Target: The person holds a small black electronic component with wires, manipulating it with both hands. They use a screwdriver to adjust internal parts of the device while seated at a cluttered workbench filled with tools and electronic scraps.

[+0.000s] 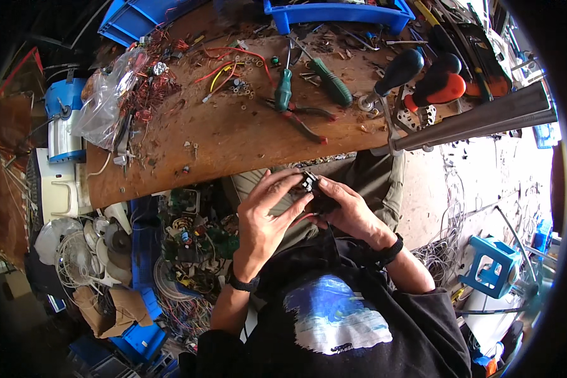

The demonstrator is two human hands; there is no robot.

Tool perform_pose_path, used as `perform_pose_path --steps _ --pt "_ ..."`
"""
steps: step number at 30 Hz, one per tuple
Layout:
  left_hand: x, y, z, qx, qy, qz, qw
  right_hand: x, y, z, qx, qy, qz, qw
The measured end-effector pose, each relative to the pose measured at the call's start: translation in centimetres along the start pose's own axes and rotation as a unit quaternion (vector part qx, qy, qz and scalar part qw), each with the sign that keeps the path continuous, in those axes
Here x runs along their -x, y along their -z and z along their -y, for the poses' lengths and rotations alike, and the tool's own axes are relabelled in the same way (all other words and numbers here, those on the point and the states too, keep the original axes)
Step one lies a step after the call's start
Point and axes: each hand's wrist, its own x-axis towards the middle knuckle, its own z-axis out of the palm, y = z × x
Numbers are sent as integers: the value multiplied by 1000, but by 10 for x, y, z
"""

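Between my two hands, just in front of the workbench edge, is a small black part with bright metal bits; its exact kind cannot be made out. My left hand pinches it from the left with thumb and fingers. From the other side my right hand grips it, thumb on top, its other fingers mostly hidden beneath. A dark shape, partly covered by the right hand, lies under the part. On the bench beyond lie pliers with red handles and two green-handled screwdrivers.
The wooden workbench carries copper-wire scraps, a clear plastic bag and a blue bin. A metal bar juts over its right side. Circuit boards fill the lower left; a blue stool stands right.
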Motion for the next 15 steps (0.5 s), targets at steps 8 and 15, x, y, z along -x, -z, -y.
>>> perform_pose_path --steps 8,15 --pt "2 -10 2 -108 -106 -44 988 1 2 -4 -20 6 1 1000" --pt "11 -19 14 -90 -112 -21 989 5 4 -6 -25 39 60 997"
